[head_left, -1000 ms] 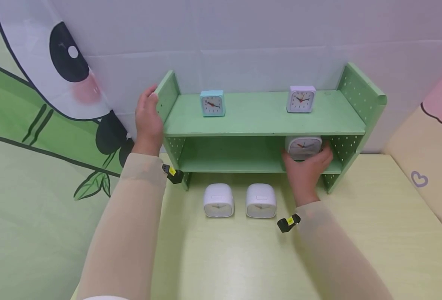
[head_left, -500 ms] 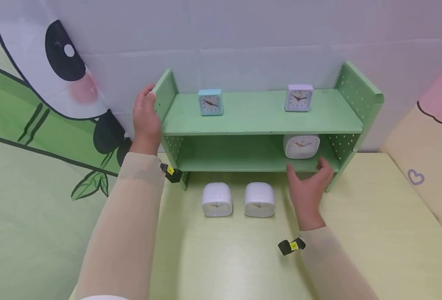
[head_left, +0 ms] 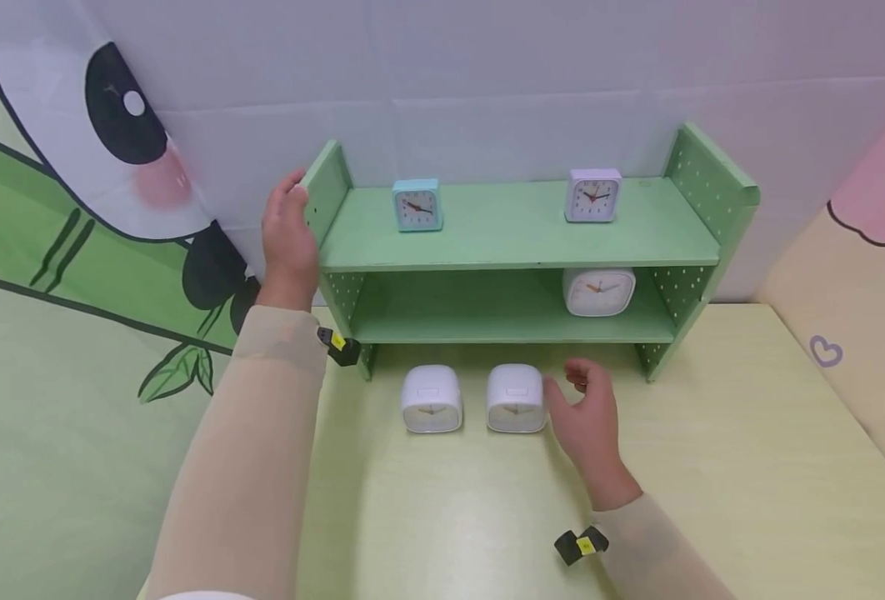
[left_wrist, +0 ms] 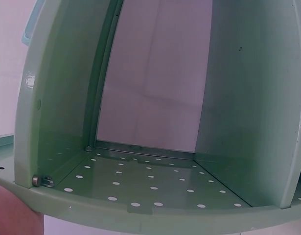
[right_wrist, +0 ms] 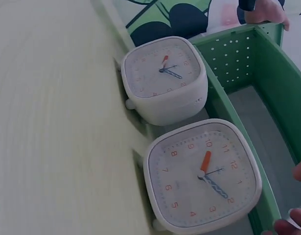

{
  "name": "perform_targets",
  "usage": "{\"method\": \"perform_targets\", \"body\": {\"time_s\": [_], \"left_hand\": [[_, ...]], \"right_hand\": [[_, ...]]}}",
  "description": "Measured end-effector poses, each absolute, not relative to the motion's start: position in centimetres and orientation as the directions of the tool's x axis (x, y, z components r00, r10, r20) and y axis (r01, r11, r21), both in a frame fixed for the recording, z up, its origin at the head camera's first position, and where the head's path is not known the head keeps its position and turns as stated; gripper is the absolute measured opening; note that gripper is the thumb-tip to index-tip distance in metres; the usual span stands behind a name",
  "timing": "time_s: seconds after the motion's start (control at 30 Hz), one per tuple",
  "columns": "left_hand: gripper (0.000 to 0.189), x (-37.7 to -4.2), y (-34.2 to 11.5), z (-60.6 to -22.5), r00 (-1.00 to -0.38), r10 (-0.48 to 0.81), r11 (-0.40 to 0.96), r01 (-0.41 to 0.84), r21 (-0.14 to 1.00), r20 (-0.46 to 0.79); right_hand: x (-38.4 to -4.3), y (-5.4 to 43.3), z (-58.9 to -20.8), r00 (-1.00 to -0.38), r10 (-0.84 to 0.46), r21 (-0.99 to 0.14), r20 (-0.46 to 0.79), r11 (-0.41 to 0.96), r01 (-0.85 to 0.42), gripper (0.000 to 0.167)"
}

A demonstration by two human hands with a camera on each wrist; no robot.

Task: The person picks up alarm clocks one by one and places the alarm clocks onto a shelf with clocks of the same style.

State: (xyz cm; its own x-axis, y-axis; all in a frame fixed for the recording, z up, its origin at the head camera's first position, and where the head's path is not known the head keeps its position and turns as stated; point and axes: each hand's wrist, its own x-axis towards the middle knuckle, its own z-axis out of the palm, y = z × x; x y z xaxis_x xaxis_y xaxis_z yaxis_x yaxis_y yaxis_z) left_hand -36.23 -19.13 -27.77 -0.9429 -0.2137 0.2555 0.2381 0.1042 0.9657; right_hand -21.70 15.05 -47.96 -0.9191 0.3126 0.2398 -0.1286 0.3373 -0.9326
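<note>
Your left hand (head_left: 290, 246) rests, fingers loosely extended, against the left side of the green two-tier shelf (head_left: 480, 246); your right hand (head_left: 589, 427), thumb and fingers apart, is just beside the right-hand rounded white plastic clock (head_left: 516, 398) on the pale-yellow tabletop (head_left: 442, 517).

The left hand (head_left: 289, 246) lies farther forward than the right hand (head_left: 587, 425), whose thumb (head_left: 557, 400) stands apart from its bent fingers (head_left: 596, 380).

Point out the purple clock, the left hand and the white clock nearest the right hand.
Purple clock (head_left: 592, 201): head view, on its dial.
Left hand (head_left: 290, 243): head view, back of it.
White clock (right_wrist: 202, 176): right wrist view, dial centre.
</note>
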Motion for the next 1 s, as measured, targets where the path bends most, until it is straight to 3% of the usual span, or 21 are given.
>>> {"method": "perform_targets", "body": {"time_s": [0.23, 0.7, 1.0], "left_hand": [[0.047, -36.3, -19.2, -27.8, -0.942, -0.215, 0.084, 0.244, 0.966, 0.257], [0.049, -36.2, -19.0, -27.6, -0.944, -0.214, 0.097, 0.234, 0.967, 0.25], [0.048, -36.3, -19.0, -27.7, -0.944, -0.22, 0.076, 0.235, 0.969, 0.246]], "right_hand": [[-21.0, 14.0, -49.1, -0.948, 0.266, -0.926, 0.177, 0.372, -0.069, 0.062], [-20.4, 10.7, -51.1, -0.933, 0.338, -0.925, 0.125, 0.38, 0.013, 0.087], [-21.2, 9.1, -52.2, -0.889, 0.393, -0.873, 0.234, 0.487, -0.015, 0.108]]}}
